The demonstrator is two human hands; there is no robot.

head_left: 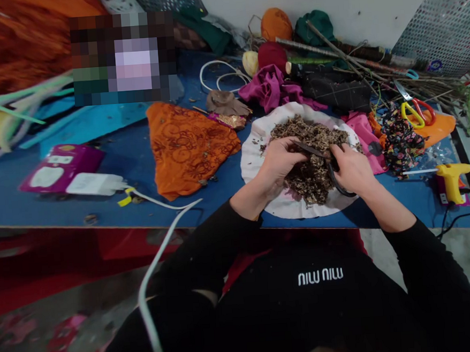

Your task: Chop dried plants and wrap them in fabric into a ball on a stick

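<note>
A heap of brown, crumbled dried plant matter [313,181] lies on a round white cloth [262,134] at the table's front edge. My right hand [351,168] is closed on dark scissors [342,184]; one black handle loop shows below the fingers, and the blades point left over the heap. On the left side of the heap, my left hand [282,159] is closed with its fingertips in the dried plant matter, close to the blade tips. Its fingers partly hide what they pinch.
Left of the cloth lies orange patterned fabric [192,147]. A white cable [173,218] crosses the table edge from a white plug [96,183]. On the right are a yellow glue gun [455,182], coloured scissors [415,112] and fabric scraps. Sticks [351,55] and wrapped balls line the back.
</note>
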